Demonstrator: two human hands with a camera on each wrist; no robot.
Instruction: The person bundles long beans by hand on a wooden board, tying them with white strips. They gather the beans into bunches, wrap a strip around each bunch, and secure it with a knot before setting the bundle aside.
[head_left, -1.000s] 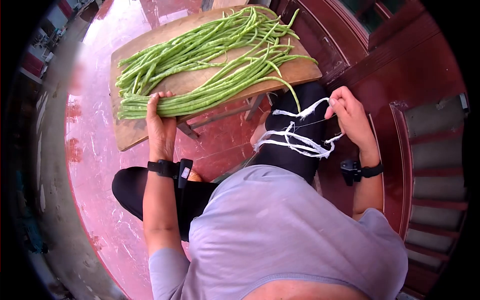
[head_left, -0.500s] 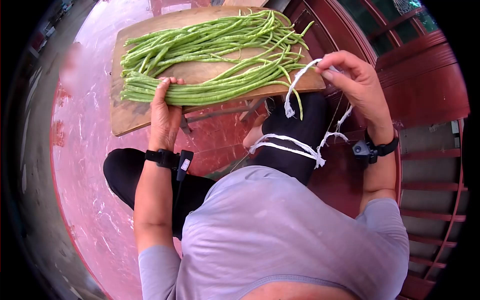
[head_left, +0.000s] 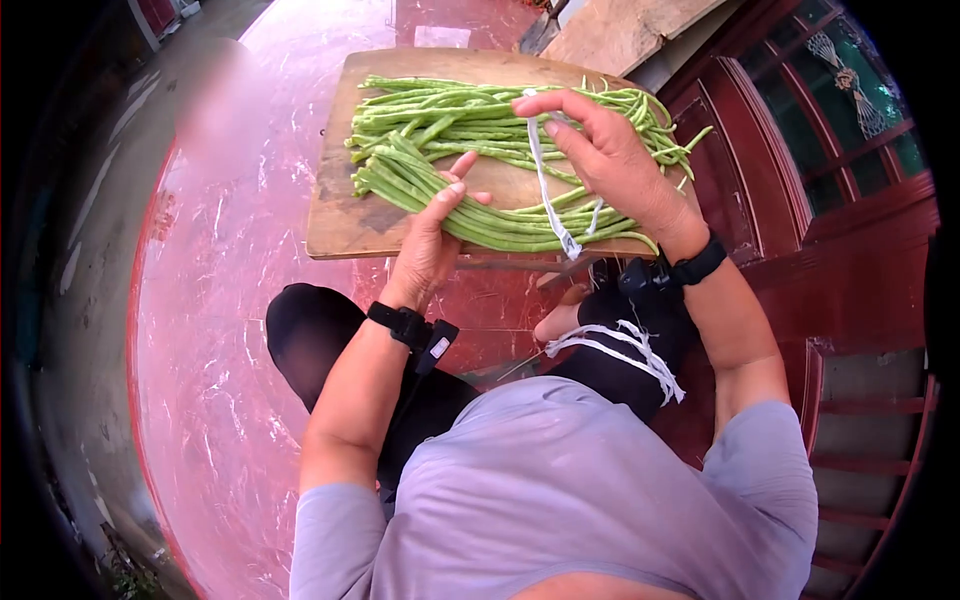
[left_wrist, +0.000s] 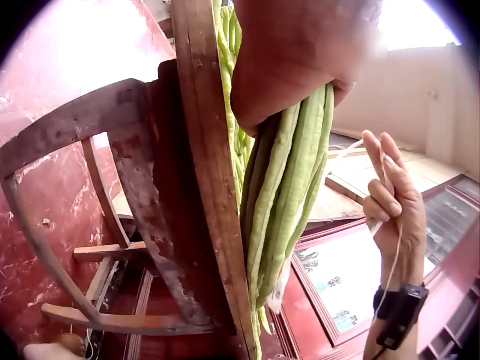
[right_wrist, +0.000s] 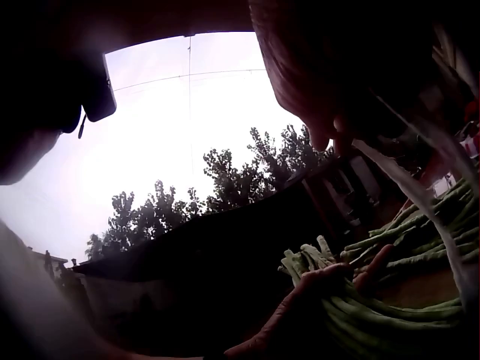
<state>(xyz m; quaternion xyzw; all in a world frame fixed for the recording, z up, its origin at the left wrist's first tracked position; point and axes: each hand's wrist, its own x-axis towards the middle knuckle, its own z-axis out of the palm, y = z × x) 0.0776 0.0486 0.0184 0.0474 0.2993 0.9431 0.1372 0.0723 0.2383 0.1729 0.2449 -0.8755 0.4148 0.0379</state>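
Observation:
My left hand (head_left: 430, 245) grips a bundle of long green beans (head_left: 510, 232) near its left end, raised at the near side of a wooden table (head_left: 335, 215). In the left wrist view the bean bundle (left_wrist: 289, 195) hangs below the palm, beside the table's edge. A thin white cloth strip (head_left: 546, 190) is pinched between thumb and fingers of my right hand (head_left: 615, 160), above the bundle. The strip hangs down across the beans. Behind lies a second pile of long beans (head_left: 450, 100) on the tabletop.
More white strips (head_left: 640, 360) lie across the dark trouser leg on the right. A red wooden door (head_left: 720, 160) stands close on the right, and a wooden board (head_left: 620, 35) is beyond the table. The floor (head_left: 220, 400) is reddish and glossy.
The right hand has moved left and forward from beside the leg to over the beans, carrying one strip away from the others. The left hand has lifted and tilted the bundle's left end.

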